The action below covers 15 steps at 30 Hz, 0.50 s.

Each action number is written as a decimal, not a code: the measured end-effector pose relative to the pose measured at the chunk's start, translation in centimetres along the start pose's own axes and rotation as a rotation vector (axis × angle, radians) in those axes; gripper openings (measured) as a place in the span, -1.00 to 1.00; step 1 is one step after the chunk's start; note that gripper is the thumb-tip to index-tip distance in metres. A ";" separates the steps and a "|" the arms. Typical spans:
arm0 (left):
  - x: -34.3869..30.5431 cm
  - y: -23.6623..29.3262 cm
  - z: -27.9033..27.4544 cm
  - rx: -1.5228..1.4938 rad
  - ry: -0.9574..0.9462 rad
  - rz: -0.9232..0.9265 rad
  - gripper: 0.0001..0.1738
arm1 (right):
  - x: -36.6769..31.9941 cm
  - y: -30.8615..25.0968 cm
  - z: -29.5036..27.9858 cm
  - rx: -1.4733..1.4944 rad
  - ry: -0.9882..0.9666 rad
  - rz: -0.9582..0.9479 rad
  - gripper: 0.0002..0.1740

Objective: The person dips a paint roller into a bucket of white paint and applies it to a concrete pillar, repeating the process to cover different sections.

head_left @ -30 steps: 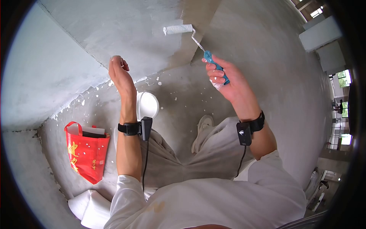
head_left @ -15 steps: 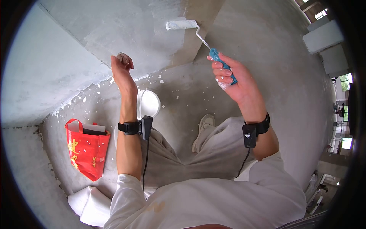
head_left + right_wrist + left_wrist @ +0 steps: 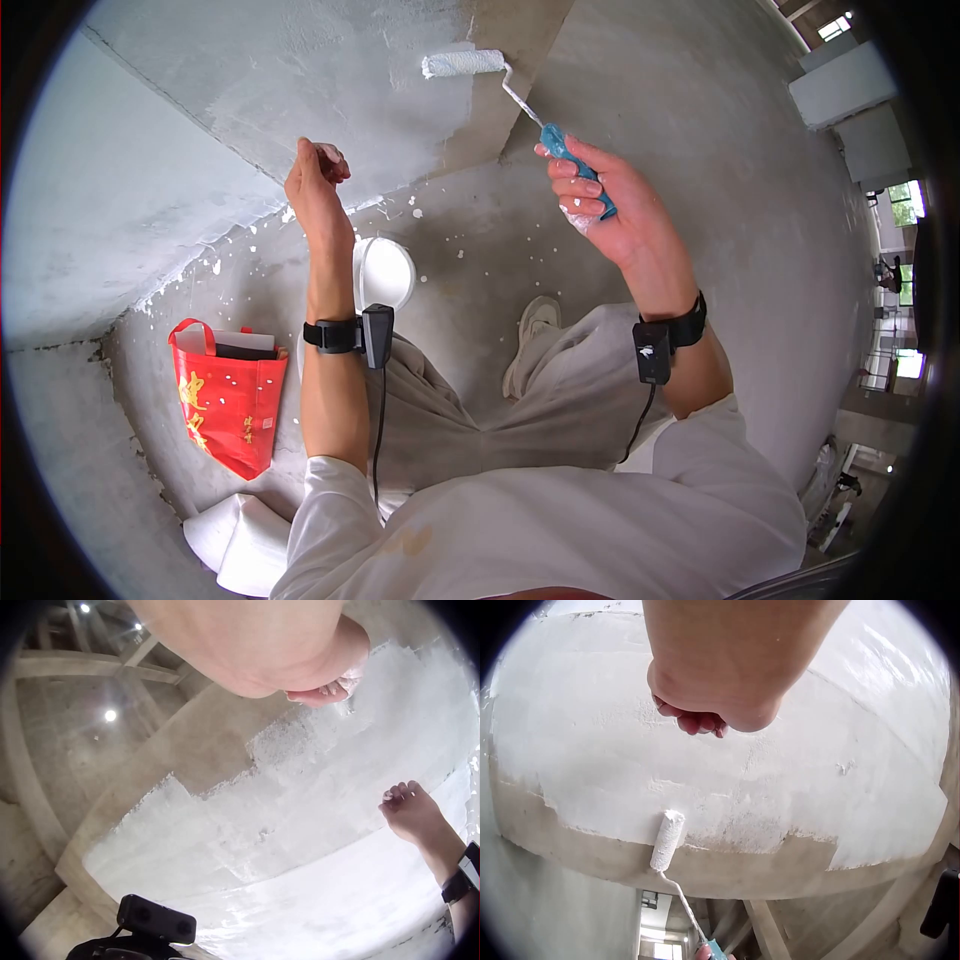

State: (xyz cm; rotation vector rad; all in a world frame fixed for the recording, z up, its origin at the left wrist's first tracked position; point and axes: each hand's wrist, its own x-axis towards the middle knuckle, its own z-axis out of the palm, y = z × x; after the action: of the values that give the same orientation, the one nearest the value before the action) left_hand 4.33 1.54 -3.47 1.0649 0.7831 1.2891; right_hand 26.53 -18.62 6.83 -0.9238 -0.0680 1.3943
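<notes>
My right hand (image 3: 605,205) grips the blue handle of a paint roller (image 3: 463,64), its fingers wrapped round it and white paint on them. The white-coated sleeve lies against the wall (image 3: 330,60), along the border between the pale painted area and a bare brownish strip, as the left wrist view also shows. In the right wrist view the roller is hidden behind the forearm and hand. My left hand (image 3: 320,190) is raised in front of the wall, holding nothing. Its fingers are loosely curled, with paint on them.
A white bucket (image 3: 388,272) stands on the paint-spattered floor below my left hand. Left of it a red bag (image 3: 232,405) holds flat items, near a crumpled white sheet (image 3: 238,540). Another wall (image 3: 110,190) meets the painted one at left.
The roller has moved slightly up the view, with a small sideways shift right and then back left. My right hand has shifted a little to the right. My left hand has turned slightly.
</notes>
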 end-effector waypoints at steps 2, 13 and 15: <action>0.1 -0.1 -0.2 0.017 -0.014 0.008 -0.46 | 0.0 0.1 0.0 -0.007 0.006 -0.001 -0.75; 0.1 0.3 0.7 -0.018 0.061 -0.036 -0.56 | 2.2 2.0 -1.7 -0.090 0.169 0.054 -0.70; 0.2 0.4 0.5 -0.024 0.072 -0.050 -0.53 | 3.0 2.3 -2.2 -0.086 0.177 0.061 -0.72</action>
State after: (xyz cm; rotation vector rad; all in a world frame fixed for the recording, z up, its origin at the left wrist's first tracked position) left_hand 4.71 1.65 -2.85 0.9786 0.8421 1.2971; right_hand 26.55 -17.38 2.62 -1.1262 0.0343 1.3679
